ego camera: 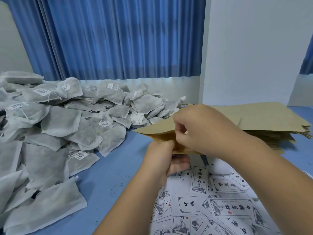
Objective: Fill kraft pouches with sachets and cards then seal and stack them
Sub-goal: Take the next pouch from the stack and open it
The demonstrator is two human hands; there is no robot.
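The left hand (pixel 166 161) and right hand (pixel 203 131) pinch the kraft pouch (pixel 156 130) at its mouth, seemingly spreading it for the sachets (pixel 67 122) heaped leftward.

Matt kraft-paper pouch (pixel 157 131) — sachets (pixel 61 122) perhaps non-woven.

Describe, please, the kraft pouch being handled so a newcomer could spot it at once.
On the blue table, look between the heap of white fabric sachets and the flat stack of brown kraft pouches. The tan paper pouch there alone is lifted, pinched by the left hand and right hand.
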